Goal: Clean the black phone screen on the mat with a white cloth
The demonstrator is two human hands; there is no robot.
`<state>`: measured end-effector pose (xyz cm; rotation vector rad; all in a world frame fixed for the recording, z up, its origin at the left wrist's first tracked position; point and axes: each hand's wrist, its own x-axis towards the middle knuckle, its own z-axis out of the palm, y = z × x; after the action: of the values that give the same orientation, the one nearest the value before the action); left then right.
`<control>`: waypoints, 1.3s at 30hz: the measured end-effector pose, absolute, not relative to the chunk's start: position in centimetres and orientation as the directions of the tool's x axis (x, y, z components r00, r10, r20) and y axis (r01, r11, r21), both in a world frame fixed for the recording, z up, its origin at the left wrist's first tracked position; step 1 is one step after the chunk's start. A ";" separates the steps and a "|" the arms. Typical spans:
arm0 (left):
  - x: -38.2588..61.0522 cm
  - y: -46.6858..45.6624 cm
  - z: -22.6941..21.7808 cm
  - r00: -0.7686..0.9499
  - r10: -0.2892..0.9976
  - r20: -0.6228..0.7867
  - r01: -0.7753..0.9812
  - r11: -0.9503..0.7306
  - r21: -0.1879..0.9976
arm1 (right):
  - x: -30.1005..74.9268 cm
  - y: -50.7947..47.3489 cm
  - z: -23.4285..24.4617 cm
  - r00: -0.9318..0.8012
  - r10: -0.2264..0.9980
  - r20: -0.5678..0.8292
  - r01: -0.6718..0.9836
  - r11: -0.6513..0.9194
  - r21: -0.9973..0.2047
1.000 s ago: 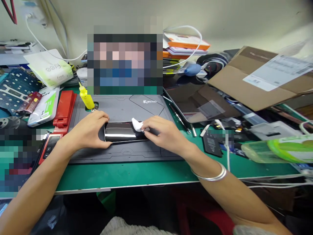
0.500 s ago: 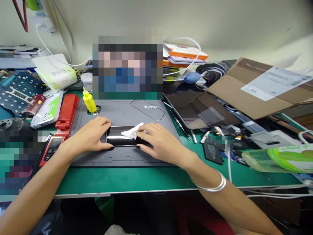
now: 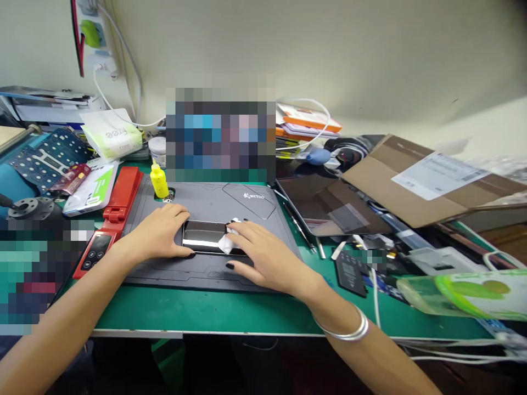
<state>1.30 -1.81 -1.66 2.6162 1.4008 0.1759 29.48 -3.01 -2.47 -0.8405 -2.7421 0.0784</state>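
Note:
A dark, glossy smartphone (image 3: 201, 233) lies sideways on the grey work mat (image 3: 197, 271), its screen reflecting light. My left hand (image 3: 164, 233) grips the phone's left end, thumb on the near edge and fingers on the far edge. Under the fingers of my right hand (image 3: 269, 252) a crumpled white wipe (image 3: 226, 244) is pressed on the right part of the screen. The right thumb sits apart from the phone, over the mat. The phone's right end is hidden by this hand. Behind my left hand stands a yellow squeeze bottle (image 3: 159, 184).
Left of the mat lies a red device (image 3: 123, 192) with a small display. A tablet-like dark panel (image 3: 325, 200), a pen-shaped tool (image 3: 298, 227), a black battery (image 3: 349, 271) and a cardboard box (image 3: 370, 170) crowd the right. The green table's front edge (image 3: 247, 333) is nearest me.
The wipe and my right hand have moved rightward along the phone's screen. My right thumb has come off the near edge. The left hand keeps its grip, and the view has shifted slightly.

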 end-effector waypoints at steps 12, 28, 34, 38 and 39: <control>0.5 -2.2 -1.3 0.581 0.807 0.103 0.776 -0.588 0.228 | 23.1 -3.2 -3.2 -0.942 0.319 0.108 0.302 0.942 -0.145; 0.3 -2.2 -1.3 0.586 0.808 0.055 0.784 -0.583 0.211 | 22.6 -3.0 -3.0 -0.941 0.318 0.117 0.313 0.948 -0.060; 0.1 -2.4 -1.1 0.576 0.817 -0.016 0.805 -0.564 0.185 | 22.6 -3.2 -2.9 -0.898 0.425 0.111 0.432 0.901 0.047; 0.2 -2.4 -0.9 0.583 0.813 0.006 0.800 -0.575 0.172 | 22.6 -3.6 -2.8 -0.934 0.336 0.117 0.340 0.941 0.008; 0.2 -2.4 -0.9 0.584 0.812 0.007 0.799 -0.576 0.173 | 22.7 -3.5 -2.8 -0.928 0.356 0.112 0.359 0.933 0.006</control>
<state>0.25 -2.42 -0.93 2.6594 1.3615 0.1275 22.67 -3.53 -2.80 -0.5533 -2.9815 -0.0399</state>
